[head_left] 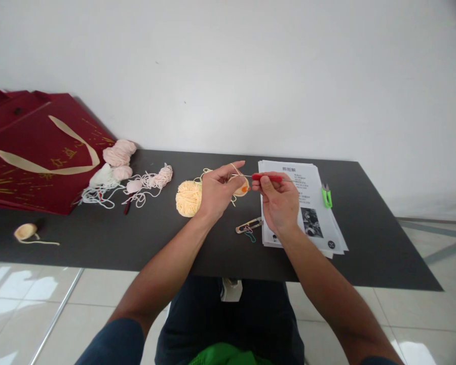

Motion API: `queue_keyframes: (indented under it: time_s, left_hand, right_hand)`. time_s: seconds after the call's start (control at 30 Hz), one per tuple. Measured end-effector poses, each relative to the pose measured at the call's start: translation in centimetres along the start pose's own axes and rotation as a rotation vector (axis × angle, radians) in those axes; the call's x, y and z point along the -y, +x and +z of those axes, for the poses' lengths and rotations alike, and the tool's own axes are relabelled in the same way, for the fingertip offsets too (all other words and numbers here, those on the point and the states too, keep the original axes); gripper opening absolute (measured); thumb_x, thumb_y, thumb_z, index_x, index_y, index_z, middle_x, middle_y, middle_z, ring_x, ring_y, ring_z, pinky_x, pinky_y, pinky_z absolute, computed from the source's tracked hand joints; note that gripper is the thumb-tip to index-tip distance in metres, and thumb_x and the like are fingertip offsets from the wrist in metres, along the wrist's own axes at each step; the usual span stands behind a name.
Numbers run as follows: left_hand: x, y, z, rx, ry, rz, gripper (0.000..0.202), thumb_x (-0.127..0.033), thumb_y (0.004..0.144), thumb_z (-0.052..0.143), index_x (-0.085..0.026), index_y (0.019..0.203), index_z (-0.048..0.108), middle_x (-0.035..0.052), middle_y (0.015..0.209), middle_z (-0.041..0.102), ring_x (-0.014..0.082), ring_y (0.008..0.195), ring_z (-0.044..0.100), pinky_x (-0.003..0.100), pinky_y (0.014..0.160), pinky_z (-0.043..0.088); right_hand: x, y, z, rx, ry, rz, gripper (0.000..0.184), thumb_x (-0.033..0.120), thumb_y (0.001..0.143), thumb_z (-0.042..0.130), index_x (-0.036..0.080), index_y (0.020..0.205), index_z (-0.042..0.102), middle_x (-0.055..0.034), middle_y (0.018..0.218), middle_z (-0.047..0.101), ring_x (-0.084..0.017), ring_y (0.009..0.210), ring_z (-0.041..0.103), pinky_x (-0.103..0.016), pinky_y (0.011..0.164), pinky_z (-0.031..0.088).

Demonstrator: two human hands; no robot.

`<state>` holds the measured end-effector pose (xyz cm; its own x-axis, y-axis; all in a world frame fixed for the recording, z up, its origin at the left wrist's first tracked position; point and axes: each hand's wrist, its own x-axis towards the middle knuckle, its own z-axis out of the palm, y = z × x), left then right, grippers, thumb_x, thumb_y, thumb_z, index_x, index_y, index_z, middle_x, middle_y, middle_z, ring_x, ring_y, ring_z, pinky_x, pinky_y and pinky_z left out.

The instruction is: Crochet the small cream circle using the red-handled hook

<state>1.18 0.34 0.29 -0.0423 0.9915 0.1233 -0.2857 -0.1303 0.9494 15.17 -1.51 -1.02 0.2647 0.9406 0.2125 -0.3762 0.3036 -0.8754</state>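
My left hand (219,190) pinches a small pale yellow crocheted piece (238,185) with an orange spot on it. A strand of yellow yarn loops over the raised index finger. My right hand (279,200) grips a crochet hook (266,177) by its red handle. The hook's thin metal shaft points left to the crocheted piece, but its tip is too small to make out. Partly behind my left wrist lies a ball of yellow yarn (189,198). Printed sheets (327,228) lie in a stack beneath my right hand.
Green-handled thread snips (327,196) lie right of the sheets. Another pair of snips (248,225) with stitch markers lies on the dark table (383,243). Pink yarn (161,177), a red gift bag (34,152) and a small cream crocheted piece (25,231) are leftward. A wall stands behind.
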Motion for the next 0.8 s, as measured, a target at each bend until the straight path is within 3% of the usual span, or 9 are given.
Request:
queue_keyframes:
  time_s: [0.17, 0.3, 0.4, 0.57, 0.8]
  left_hand:
    - [0.1, 0.2, 0.2, -0.019, -0.184, -0.071, 0.047, -0.023, 0.067, 0.089, -0.022, 0.113, 0.079, -0.0026, 0.079, 0.073, 0.0104, 0.07, 0.065, 0.027, 0.074, 0.053]
    - [-0.2, 0.4, 0.2, -0.002, -0.345, -0.175, 0.049, -0.022, 0.065, 0.091, -0.02, 0.112, 0.077, -0.0004, 0.084, 0.076, 0.0111, 0.073, 0.068, 0.028, 0.078, 0.054]
    - [-0.5, 0.5, 0.1, 0.024, -0.404, -0.207, 0.046, -0.02, 0.063, 0.091, -0.019, 0.107, 0.078, -0.0003, 0.082, 0.075, 0.0103, 0.07, 0.067, 0.028, 0.077, 0.054]
    - [-0.8, 0.5, 0.1, 0.032, -0.384, -0.217, 0.043, -0.018, 0.063, 0.089, -0.019, 0.105, 0.08, -0.0017, 0.078, 0.072, 0.0082, 0.066, 0.063, 0.025, 0.071, 0.051]
    - [-0.7, 0.2, 0.3, 0.036, -0.315, -0.209, 0.042, -0.016, 0.061, 0.087, -0.019, 0.102, 0.081, -0.0013, 0.078, 0.07, 0.0078, 0.062, 0.058, 0.024, 0.063, 0.047]
  right_hand:
    - [0.0, -1.6, 0.4, -0.046, -0.289, -0.303, 0.011, 0.026, 0.088, 0.079, 0.027, 0.098, 0.08, -0.0024, 0.098, 0.084, -0.017, 0.077, 0.079, -0.036, 0.078, 0.069]
    - [-0.5, -2.0, 0.1, 0.039, -0.373, -0.505, 0.018, 0.021, 0.087, 0.079, 0.035, 0.099, 0.083, -0.0012, 0.106, 0.084, -0.023, 0.094, 0.08, -0.046, 0.089, 0.068]
    - [-0.9, -1.7, 0.0, 0.027, -0.28, -0.397, 0.019, 0.021, 0.085, 0.08, 0.034, 0.098, 0.083, -0.0001, 0.106, 0.084, -0.022, 0.092, 0.08, -0.046, 0.089, 0.068]
    - [-0.8, -0.3, -0.1, 0.058, 0.036, -0.089, 0.012, 0.024, 0.083, 0.082, 0.03, 0.093, 0.079, 0.0011, 0.098, 0.084, -0.015, 0.081, 0.078, -0.032, 0.073, 0.067]
    - [0.0, 0.7, -0.8, 0.093, 0.091, -0.019, 0.017, 0.027, 0.081, 0.085, 0.027, 0.09, 0.07, 0.002, 0.096, 0.08, -0.011, 0.075, 0.073, -0.025, 0.069, 0.062]
